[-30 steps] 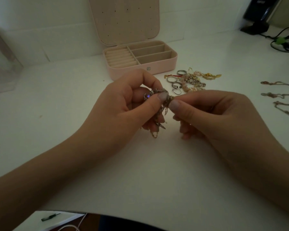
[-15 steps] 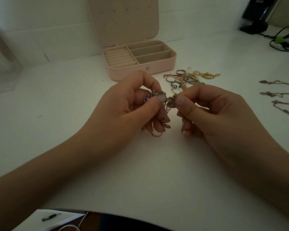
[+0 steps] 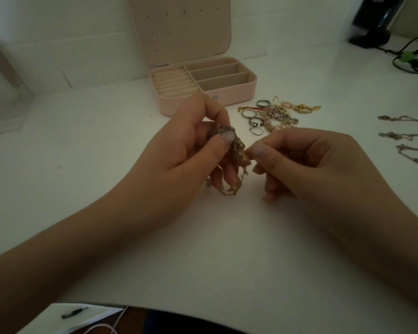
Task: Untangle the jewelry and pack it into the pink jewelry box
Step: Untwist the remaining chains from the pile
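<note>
White desk (image 3: 227, 249) under dim light fills the view, and you work over its middle with both hands raised just off it. Your left hand (image 3: 186, 150) pinches a tangled clump of chain (image 3: 237, 155) between thumb and forefinger, the other fingers curled behind it, while a loose loop of the same clump hangs down to the desk. Your right hand (image 3: 299, 160) has thumb and forefinger pressed together just beside the clump; whether a fine strand lies between them is too small to tell.

The risk sits right there. Pull sideways on a strand you cannot see well in this light and the knot may cinch tighter, or a thin link may snap. The hanging loop could also catch on your curled fingers and wind back into the clump.

Just beyond your hands lies a pile of rings and bracelets (image 3: 270, 114), close enough that a dragged chain end could snag it and undo sorted work. Three necklaces (image 3: 396, 136) lie stretched out near the right edge, well apart from the pile; a sweep of your right forearm could push them together.

Farther back, the pink jewelry box (image 3: 227, 97) stands open against the wall, its lid upright, its compartments showing nothing inside. Black cables (image 3: 413, 61) coil at the far right.
</note>
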